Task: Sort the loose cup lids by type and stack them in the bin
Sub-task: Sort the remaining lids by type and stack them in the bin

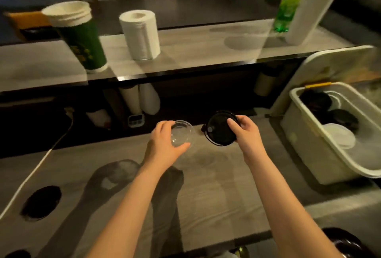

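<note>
My left hand [165,144] grips a clear plastic lid [182,135] by its edge, raised above the grey counter. My right hand [246,132] holds a black lid [219,131], thumb across its top, tilted toward me. The two lids sit side by side, apart. At the right stands a white bin [313,134] with its hinged cover propped open. Inside it lie black lids [317,101] at the far end and a white lid [340,137] nearer me. A loose black lid [42,202] lies on the counter at the front left.
A raised shelf [185,51] behind holds a stack of green cups [82,41], a paper towel roll [142,35], a green bottle [288,2] and a tall white cup stack [313,6]. A white cable [41,160] runs across the counter's left. Another dark lid edge [18,253] shows bottom left.
</note>
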`<state>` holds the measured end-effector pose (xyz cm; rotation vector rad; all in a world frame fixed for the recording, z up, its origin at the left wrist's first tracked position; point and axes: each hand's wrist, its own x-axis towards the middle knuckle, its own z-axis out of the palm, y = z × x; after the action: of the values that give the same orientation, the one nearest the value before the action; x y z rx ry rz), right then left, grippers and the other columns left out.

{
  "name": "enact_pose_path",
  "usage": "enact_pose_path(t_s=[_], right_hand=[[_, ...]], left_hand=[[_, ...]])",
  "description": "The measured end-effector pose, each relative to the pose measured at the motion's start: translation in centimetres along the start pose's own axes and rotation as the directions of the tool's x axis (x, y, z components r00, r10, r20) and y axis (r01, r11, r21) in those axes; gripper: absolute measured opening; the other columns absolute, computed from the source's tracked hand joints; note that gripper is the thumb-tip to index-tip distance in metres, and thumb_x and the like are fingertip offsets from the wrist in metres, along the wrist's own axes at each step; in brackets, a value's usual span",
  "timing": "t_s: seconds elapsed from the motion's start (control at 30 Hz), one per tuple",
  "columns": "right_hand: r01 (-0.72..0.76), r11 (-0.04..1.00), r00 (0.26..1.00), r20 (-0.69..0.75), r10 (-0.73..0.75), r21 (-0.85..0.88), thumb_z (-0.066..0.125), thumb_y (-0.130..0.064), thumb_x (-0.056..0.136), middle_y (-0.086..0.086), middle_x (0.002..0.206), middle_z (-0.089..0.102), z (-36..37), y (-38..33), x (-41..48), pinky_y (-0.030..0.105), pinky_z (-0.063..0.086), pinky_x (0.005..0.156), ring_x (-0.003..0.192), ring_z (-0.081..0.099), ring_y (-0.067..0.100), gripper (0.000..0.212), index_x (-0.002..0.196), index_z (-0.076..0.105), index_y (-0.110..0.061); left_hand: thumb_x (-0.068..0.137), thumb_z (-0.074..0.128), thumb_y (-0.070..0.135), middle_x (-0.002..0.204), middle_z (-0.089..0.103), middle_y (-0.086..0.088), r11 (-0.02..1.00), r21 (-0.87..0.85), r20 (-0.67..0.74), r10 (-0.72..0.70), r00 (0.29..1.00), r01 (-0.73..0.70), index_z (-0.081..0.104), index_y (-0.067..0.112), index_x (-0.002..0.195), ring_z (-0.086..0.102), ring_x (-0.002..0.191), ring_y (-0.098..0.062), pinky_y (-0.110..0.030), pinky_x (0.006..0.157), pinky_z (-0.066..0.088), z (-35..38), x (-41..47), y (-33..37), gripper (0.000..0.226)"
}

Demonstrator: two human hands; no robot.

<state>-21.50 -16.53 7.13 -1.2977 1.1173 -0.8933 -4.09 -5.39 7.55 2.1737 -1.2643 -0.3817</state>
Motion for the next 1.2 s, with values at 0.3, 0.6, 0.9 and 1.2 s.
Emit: enact_pose_path(t_s=[0.3, 0.6, 0.9, 1.2], right_hand=[[0.089, 0.992, 0.979, -0.189, -0.071, 0.089, 0.062, -0.011, 0.089, 0.005, 0.099, 0.069, -15.4, -0.6, 4.4, 0.03, 0.053, 0.083, 0.093, 0.066, 0.017, 0.011, 0.097, 0.059, -0.019], [0.093, 0.99, 0.931, -0.343, -0.124, -0.106, 0.066, -0.012, 0.084, 0.007, 0.108, 0.065, -29.5, -1.8, 10.4, 0.033, 0.056, 0.078, 0.095, 0.065, 0.021, 0.028, 0.101, 0.054, -0.032], [-0.083, 0.84, 0.997, -0.047, 0.068, -0.536, 0.07, -0.003, 0.081, 0.012, 0.122, 0.058, -36.3, -0.7, 18.7, 0.033, 0.048, 0.089, 0.107, 0.058, 0.026, 0.033, 0.109, 0.063, -0.017], [0.041, 0.328, 0.992, -0.001, -0.124, -0.944, 0.052, -0.011, 0.092, 0.008, 0.133, 0.047, -35.5, 3.2, 18.3, 0.036, 0.042, 0.098, 0.121, 0.046, 0.028, 0.042, 0.134, 0.049, -0.015]], left_hand=[[0.076, 0.074, 0.033, 0.133, 0.044, -0.002, 0.967, -0.014, 0.087, 0.254, 0.963, -0.254, 0.045, 0.012, 0.132, 0.042, 0.123, -0.019, -0.03, 0.103, 0.034, 8.7, 4.3, 13.1, 0.067], [0.077, 0.072, 0.037, 0.132, 0.045, 0.001, 0.939, 0.002, 0.137, 0.34, 0.931, -0.343, 0.045, 0.016, 0.132, 0.04, 0.122, -0.016, -0.028, 0.102, 0.034, 15.2, 6.1, 21.5, 0.065], [0.078, 0.071, 0.04, 0.135, 0.043, 0.004, 0.929, 0.065, 0.18, 0.348, 0.92, -0.364, 0.041, 0.02, 0.134, 0.034, 0.127, -0.013, -0.027, 0.104, 0.031, 18.1, 7.9, 25.5, 0.067], [0.074, 0.072, 0.046, 0.129, 0.048, 0.007, 0.914, 0.094, 0.16, 0.376, 0.913, -0.394, 0.046, 0.022, 0.129, 0.039, 0.121, -0.013, -0.029, 0.099, 0.037, 19.2, 9.5, 27.2, 0.065]])
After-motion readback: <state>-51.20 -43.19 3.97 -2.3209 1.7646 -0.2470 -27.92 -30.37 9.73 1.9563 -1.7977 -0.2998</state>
